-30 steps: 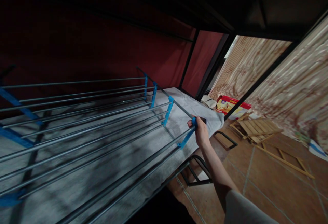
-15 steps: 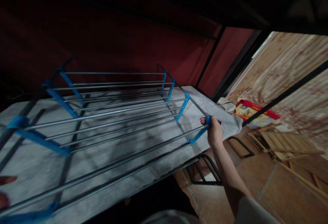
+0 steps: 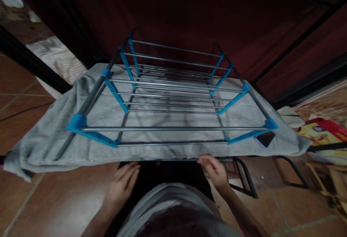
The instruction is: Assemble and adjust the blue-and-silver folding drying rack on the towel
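A shoe rack [image 3: 173, 129] of grey metal tubes joined by blue plastic brackets [image 3: 77, 123] lies on the grey cloth [image 3: 103, 154] that covers the table. My left hand [image 3: 123, 182] is just in front of the table's near edge, fingers stretched out and nothing in them. Across from it, my right hand [image 3: 214, 172] hovers by the same edge with its fingers loosely bent and apart, also holding nothing. Neither hand touches the rack. By the rack's near right corner a phone [image 3: 265, 139] rests on the cloth.
Dark red panels stand behind the table. On the right are a red and yellow box [image 3: 325, 132], a pale cap-like item [image 3: 290, 117], a black metal frame [image 3: 245, 179] and a wooden folding piece [image 3: 333, 182]. Striped fabric [image 3: 61, 63] hangs at the left over the tiled floor [image 3: 62, 201].
My right hand has let go of the rack's near right bracket and drawn back to the table edge. The left hand has come back too. My view has turned to face the rack.
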Demonstrator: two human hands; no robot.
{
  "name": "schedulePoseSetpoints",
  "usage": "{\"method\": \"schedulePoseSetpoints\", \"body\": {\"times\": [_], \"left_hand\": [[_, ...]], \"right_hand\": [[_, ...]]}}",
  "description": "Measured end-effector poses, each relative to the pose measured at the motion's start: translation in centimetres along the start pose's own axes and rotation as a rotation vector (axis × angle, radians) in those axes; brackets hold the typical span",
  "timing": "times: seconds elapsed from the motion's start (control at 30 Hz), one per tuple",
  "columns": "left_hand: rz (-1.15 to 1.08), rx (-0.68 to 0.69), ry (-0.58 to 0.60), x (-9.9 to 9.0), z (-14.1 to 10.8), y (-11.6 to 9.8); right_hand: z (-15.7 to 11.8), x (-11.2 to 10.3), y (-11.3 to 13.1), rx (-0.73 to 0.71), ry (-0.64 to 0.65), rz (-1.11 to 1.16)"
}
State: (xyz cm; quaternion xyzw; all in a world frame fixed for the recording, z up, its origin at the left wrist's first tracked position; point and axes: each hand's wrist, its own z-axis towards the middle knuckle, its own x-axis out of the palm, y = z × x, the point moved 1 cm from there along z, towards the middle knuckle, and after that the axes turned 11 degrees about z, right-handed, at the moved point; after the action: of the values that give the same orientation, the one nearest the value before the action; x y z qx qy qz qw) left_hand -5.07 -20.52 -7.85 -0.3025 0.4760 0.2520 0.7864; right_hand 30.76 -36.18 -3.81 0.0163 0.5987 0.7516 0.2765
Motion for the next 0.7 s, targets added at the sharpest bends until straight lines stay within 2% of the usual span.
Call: {"method": "schedulePoseSetpoints", "body": {"times": [0.03, 0.07, 0.1, 0.17, 0.27, 0.33, 0.53, 0.7], "left_hand": [[0.018, 0.131, 0.056, 1.7, -0.6, -1.2], [0.045, 0.222, 0.141, 3.3, -1.1, -2.2], [0.077, 0.272, 0.201, 4.7, -1.4, -3.0], [0.127, 0.311, 0.29, 6.5, -1.6, -3.8], [0.152, 0.319, 0.335, 7.9, -1.6, -3.7], [0.174, 0.319, 0.319, 8.7, -1.5, -3.5], [0.372, 0.253, 0.25, 12.0, -1.3, -3.4], [0.381, 0.214, 0.266, 12.4, -0.7, -3.3]], "right_hand": [[-0.8, 2.3, -0.2, -0.026, 0.218, -0.062], [-1.5, 4.2, -0.6, -0.064, 0.352, -0.131], [-2.0, 5.7, -1.0, -0.099, 0.453, -0.207], [-2.5, 7.3, -2.1, -0.145, 0.531, -0.361], [-2.7, 7.6, -3.9, -0.129, 0.523, -0.571], [-2.7, 7.5, -4.8, -0.122, 0.497, -0.66], [-2.4, 8.7, -5.8, -0.136, 0.399, -0.75], [-1.8, 9.3, -6.0, -0.105, 0.42, -0.79]]}}
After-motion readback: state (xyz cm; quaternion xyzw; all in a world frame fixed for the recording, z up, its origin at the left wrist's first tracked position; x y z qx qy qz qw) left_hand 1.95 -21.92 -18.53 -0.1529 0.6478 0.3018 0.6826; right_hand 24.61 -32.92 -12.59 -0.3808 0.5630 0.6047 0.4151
